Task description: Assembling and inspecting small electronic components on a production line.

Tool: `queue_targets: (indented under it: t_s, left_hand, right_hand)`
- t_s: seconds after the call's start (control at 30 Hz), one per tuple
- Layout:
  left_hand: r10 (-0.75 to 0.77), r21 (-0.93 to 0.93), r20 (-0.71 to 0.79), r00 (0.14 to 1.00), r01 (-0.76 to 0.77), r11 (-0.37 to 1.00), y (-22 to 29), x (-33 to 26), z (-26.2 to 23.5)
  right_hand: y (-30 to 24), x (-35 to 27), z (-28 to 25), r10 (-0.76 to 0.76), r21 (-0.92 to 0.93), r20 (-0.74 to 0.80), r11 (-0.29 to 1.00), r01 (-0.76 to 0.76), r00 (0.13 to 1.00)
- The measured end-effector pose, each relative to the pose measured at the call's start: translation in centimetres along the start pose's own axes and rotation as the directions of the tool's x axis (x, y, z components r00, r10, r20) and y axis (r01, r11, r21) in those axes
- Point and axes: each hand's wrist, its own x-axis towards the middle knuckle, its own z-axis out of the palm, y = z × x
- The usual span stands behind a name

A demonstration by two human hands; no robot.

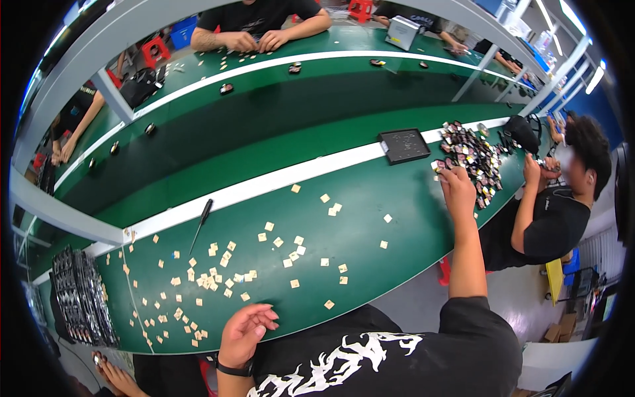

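Note:
My left hand hangs at the near edge of the green table, fingers loosely apart, holding nothing. Several small tan square pieces lie scattered just beyond it. My right arm stretches far to the right, and my right hand reaches into a heap of small dark and shiny parts. Its fingers curl over the edge of the heap; whether they grip a part is hidden.
A black tray sits left of the heap. A black pen-like tool lies by the white stripe. Stacked black trays stand at the left end. A seated person works on the right; others sit across the far conveyor.

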Motion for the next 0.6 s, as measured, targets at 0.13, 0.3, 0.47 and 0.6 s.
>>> queue_targets:
  t_s: [0.13, 0.3, 0.47, 0.6]
  left_hand:
    - [-0.034, -0.069, -0.080, 0.996, 0.028, 0.997, 0.2, 0.6, 1.0]
    - [-0.151, -0.160, -0.042, 0.988, 0.142, 0.977, 2.0, 3.4, 2.8]
    - [-0.230, -0.084, -0.013, 0.973, 0.228, 0.970, 1.9, 2.9, 1.2]
    - [-0.114, -0.125, -0.183, 0.976, 0.092, 0.988, 0.7, 1.5, -0.2]
  right_hand:
    - [-11.3, -0.4, -3.5, -0.312, 0.465, 0.004, 0.842, 0.274, 0.950]
    - [-23.9, -2.4, -5.6, -0.741, 0.832, -0.060, 0.333, 0.444, 0.669]
    - [-29.9, -3.6, -5.5, -0.834, 0.893, -0.018, 0.235, 0.385, 0.551]
    - [-31.6, -4.4, -6.3, -0.653, 0.922, 0.214, 0.380, 0.070, 0.727]
